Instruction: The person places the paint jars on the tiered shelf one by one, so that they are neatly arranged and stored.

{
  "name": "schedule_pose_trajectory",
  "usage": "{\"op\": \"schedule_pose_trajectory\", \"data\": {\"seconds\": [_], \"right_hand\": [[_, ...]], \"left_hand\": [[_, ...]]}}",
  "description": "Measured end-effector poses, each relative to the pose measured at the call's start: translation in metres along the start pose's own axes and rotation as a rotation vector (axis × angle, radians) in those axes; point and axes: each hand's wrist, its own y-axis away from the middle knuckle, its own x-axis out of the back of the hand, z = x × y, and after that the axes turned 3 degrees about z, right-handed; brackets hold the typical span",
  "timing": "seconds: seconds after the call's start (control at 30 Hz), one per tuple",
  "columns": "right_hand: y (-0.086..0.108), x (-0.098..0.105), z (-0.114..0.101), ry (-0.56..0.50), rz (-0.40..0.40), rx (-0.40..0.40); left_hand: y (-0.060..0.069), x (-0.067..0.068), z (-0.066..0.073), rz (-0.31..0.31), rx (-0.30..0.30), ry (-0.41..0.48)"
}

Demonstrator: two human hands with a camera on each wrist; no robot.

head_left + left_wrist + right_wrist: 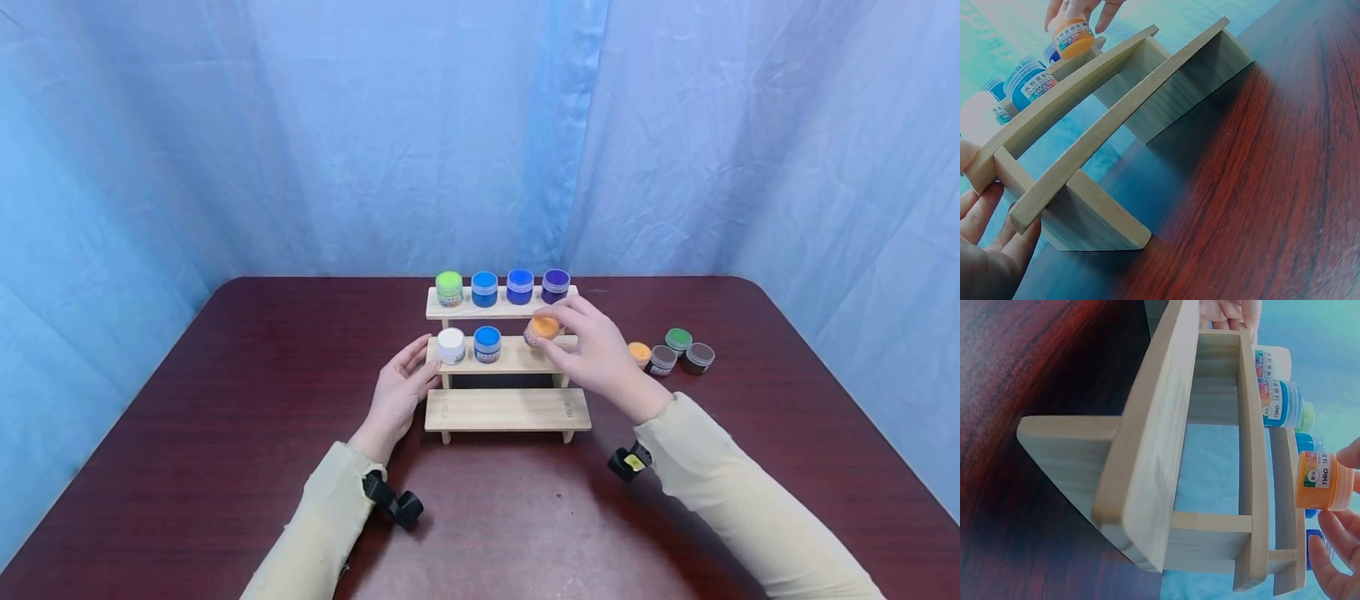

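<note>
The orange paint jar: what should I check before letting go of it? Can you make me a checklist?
1. Right hand has a grip on the orange paint jar: ok, fingers and thumb are round it.
2. Lid end faces up: ok.
3. Lid screwed on tight: cannot tell.
4. Bare wood on the middle shelf, right of its blue jar: ok.
5. Left hand on the wooden stand: ok, it grips the left end of the middle shelf.
6. Orange paint jar sitting on the shelf: not ok, it is held up in the air, so don't let go yet.
</note>
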Motion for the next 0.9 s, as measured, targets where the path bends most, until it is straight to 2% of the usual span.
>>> {"op": "schedule_pose_trajectory", "data": {"seconds": [0.9], "right_hand": [[0.001, -0.017, -0.005, 0.017, -0.045, 0.025]], "left_hand": [[0.001, 0.001, 0.001, -0.011, -0.001, -0.015]]}}
